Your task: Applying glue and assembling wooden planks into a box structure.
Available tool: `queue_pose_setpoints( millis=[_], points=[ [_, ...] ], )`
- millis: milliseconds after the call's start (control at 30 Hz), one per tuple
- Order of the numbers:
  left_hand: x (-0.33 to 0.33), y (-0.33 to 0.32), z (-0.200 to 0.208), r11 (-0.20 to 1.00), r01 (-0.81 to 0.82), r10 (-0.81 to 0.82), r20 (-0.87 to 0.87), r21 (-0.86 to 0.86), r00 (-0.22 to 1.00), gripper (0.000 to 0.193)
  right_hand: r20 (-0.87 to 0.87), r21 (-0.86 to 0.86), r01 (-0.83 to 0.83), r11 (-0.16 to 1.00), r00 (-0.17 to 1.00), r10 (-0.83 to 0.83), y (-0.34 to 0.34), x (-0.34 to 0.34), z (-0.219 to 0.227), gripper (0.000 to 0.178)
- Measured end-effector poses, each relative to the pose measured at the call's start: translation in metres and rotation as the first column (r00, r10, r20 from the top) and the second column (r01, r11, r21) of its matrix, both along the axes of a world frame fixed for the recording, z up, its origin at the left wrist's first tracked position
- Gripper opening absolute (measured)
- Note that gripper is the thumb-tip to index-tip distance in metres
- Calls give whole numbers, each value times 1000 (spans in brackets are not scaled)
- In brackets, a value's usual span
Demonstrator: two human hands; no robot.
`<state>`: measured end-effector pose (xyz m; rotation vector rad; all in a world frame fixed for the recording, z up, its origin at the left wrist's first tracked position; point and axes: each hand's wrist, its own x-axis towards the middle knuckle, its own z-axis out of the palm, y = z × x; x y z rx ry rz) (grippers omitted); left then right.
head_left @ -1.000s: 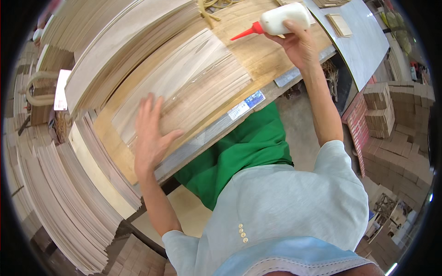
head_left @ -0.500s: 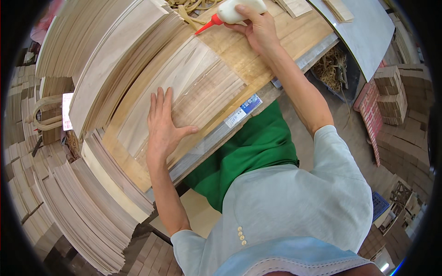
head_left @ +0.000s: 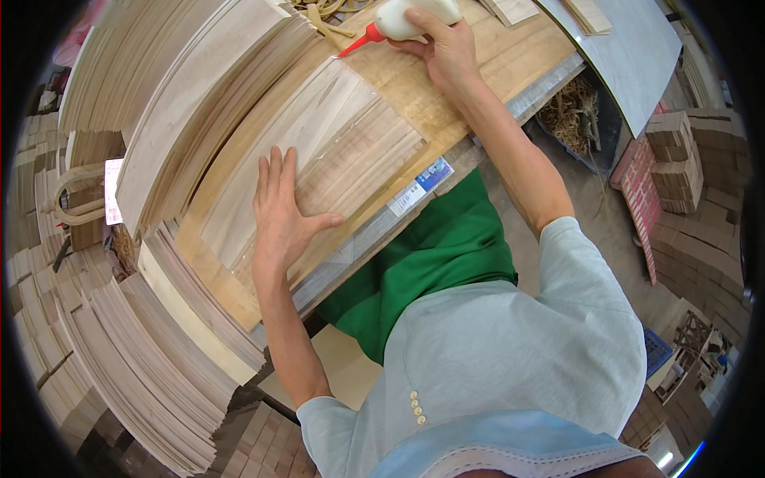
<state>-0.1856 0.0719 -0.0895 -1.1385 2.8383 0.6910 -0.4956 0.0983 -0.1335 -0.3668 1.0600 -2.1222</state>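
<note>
Top of white bottle [head_left: 406, 17] was cut off by upper edge of view, & some fingers of R hand [head_left: 453, 59] were hidden behind it; cdn't tell if its red nozzle [head_left: 368, 37] touched wood panel [head_left: 362, 147], part of which was hidden under L hand [head_left: 280, 227]. Tan bands [head_left: 320, 22] & board stack [head_left: 199, 80] also ran off top, lt-blue mask [head_left: 510, 438] off btm, & far-R clutter [head_left: 692, 341] was too small to ID.

Left hand [head_left: 280, 227] flat, palm down, fingers [head_left: 276, 171] pointing forward, thumb [head_left: 325, 221] splayed right, left forearm [head_left: 293, 342] angled ahead; right hand [head_left: 450, 57] curled in a grip, right forearm [head_left: 518, 159] extended farther forward and leftward.
</note>
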Motion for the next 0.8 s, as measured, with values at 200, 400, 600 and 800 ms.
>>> queue_pose_setpoints(
  millis=[200,400,600,800],
  points=[
    [1,0,-2,1000,-2,2,-7,6,1000,117,14,18,49,999,999,-50,13,5,5,33],
    [1,-1,-3,1000,-13,13,14,7,1000,119,-39,34,10,999,999,-9,24,2,-2,36],
    [1,0,-3,1000,-8,8,-1,7,1000,116,-112,-58,6,998,994,-12,36,0,-7,32],
    [2,-1,-3,1000,-5,5,-2,-1,1000,116,-146,-6,-16,1000,989,15,50,0,1,32]
  ],
)
